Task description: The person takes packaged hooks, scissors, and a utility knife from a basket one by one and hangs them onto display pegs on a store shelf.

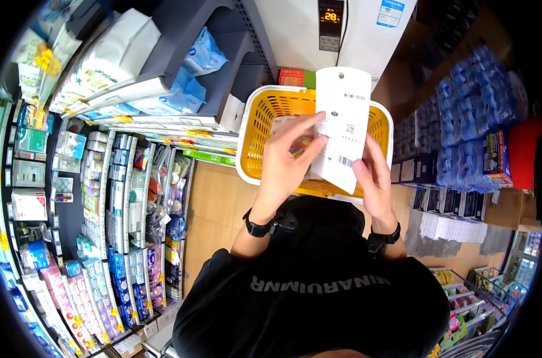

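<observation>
A white hang-hole package [344,125] with barcodes and small print stands tilted above a yellow basket [256,134] with a white rim. My right hand [375,179] grips its lower right edge, the thumb on the printed face and the other fingers partly behind. At the left edge is my left hand [286,158], index finger and thumb stretched apart with their tips over the package's printed face. Some items lie inside the basket behind my left hand, mostly hidden. What the package contains cannot be seen.
Shelves of packaged goods [113,227] run along the left, with blue soft packs [184,92] higher up. Ahead stands a white appliance [295,30] with a lit display. Shrink-wrapped bottles [471,113] are stacked on the right, near a cardboard box [510,209].
</observation>
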Available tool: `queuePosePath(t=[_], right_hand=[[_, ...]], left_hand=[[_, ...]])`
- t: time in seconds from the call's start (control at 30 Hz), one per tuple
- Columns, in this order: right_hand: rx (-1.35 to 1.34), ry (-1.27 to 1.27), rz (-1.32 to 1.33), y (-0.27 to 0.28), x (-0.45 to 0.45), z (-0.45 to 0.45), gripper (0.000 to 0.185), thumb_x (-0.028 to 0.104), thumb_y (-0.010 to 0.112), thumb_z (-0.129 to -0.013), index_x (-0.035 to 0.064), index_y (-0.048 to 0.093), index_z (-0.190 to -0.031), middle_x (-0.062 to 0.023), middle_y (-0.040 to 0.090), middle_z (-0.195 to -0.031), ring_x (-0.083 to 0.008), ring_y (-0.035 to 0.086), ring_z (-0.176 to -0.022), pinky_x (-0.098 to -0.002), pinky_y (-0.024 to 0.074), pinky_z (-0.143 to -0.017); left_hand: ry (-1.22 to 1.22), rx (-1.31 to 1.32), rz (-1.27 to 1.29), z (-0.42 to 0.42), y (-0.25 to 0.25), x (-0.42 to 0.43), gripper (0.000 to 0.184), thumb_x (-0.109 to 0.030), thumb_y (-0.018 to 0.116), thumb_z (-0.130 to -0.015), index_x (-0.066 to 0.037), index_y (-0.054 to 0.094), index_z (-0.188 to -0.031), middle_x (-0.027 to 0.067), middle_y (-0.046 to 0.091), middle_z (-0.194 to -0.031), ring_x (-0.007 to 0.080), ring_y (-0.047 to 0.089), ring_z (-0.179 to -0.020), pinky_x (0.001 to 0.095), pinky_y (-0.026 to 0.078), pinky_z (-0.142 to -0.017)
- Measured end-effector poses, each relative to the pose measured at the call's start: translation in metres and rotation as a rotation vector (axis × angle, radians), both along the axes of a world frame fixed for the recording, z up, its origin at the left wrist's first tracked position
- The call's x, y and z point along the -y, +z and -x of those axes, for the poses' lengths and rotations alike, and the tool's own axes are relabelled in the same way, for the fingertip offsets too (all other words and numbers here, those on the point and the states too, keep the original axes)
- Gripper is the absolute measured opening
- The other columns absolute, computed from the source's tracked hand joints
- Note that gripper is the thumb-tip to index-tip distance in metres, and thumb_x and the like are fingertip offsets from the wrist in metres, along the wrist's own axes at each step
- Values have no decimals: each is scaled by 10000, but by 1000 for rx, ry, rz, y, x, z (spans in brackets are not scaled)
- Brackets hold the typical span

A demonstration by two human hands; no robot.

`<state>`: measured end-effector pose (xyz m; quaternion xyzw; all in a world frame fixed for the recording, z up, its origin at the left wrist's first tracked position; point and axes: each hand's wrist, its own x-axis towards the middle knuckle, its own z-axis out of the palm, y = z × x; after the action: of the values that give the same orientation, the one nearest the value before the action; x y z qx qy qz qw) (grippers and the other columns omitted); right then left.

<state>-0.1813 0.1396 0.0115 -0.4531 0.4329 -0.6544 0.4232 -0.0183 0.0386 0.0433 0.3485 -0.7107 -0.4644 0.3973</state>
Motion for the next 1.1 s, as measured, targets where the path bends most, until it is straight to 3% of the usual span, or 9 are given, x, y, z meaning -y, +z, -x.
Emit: queuePosePath(t=[0.23, 0.3, 0.47, 0.53, 0.6, 0.7, 0.83, 0.93, 1.1], right_hand=[[-189, 112, 64, 27, -4, -39, 606, 103, 692, -865, -10, 480, -1422, -171, 540, -1393, -234, 551, -1213, -362, 444, -990], [-477, 48, 107, 33, -6, -54, 618, 123, 695, -862, -3, 478, -1427, -175, 536, -1409, -293, 562, -1201, -379, 439, -1000], [-758, 87, 260, 57, -10, -98, 449, 59, 678, -866, -16, 601, -1302, -200, 514, -1435, -303, 597, -1145, -370, 471, -963], [-609, 159, 235, 58, -16, -120, 423, 14, 660, -869, -21, 605, -1288, -200, 518, -1431, -262, 621, -1084, -340, 497, -906], [-362, 187, 222, 48, -17, -145, 375, -99, 610, -877, -32, 613, -1245, -194, 534, -1406, -145, 648, -904, -252, 536, -769], [-176, 164, 209, 41, -17, -183, 398, -102, 618, -884, -40, 542, -1270, -158, 583, -1272, -120, 584, -960, -247, 510, -837], [-162, 451, 87, 40, -27, -232, 287, -32, 603, -936, -30, 539, -1215, -95, 617, -1149, -84, 556, -941, -226, 460, -851], [-136, 693, -95, 35, -40, -264, 143, 66, 592, -980, -14, 593, -1098, 5, 636, -887, -39, 544, -774, -197, 432, -712], [-140, 838, -46, 34, -69, -321, 95, 77, 588, -987, -3, 614, -1032, 0, 644, -867, -23, 543, -731, -195, 442, -632]], left_hand=[[-170, -130, -114, -40, 10, -36, 587, -180, 650, -949, 12, 422, -1456, 225, 555, -1368, 278, 634, -1155, 373, 571, -879], [-174, -91, -53, -60, 13, -46, 624, -187, 616, -968, 14, 347, -1494, 235, 532, -1380, 291, 627, -1160, 392, 566, -896], [-103, -146, -196, -115, 12, -73, 310, -207, 528, -1024, 39, 563, -1209, 118, 656, -953, 168, 623, -842, 295, 512, -711], [43, -293, -256, -134, 13, -88, 294, -190, 472, -1058, 13, 610, -897, 4, 593, -726, 76, 499, -671, 263, 420, -613], [181, -358, -280, -151, 16, -105, 296, -199, 482, -1057, 7, 605, -884, -16, 585, -733, 58, 486, -682, 259, 413, -612], [382, -409, -255, -195, 5, -131, 288, -220, 542, -1041, -5, 615, -863, -65, 566, -743, 13, 455, -691, 228, 392, -592], [679, -580, -279, -239, 15, -171, 270, -226, 627, -999, 2, 676, -865, -64, 581, -709, 9, 480, -658, 209, 388, -548], [729, -519, -228, -281, 5, -204, 249, -227, 638, -991, 9, 697, -937, -41, 653, -814, 17, 543, -726, 205, 453, -616], [885, -593, -145, -323, 15, -261, 176, -149, 664, -968, 20, 694, -1010, -7, 684, -921, 34, 587, -815, 211, 501, -703]])
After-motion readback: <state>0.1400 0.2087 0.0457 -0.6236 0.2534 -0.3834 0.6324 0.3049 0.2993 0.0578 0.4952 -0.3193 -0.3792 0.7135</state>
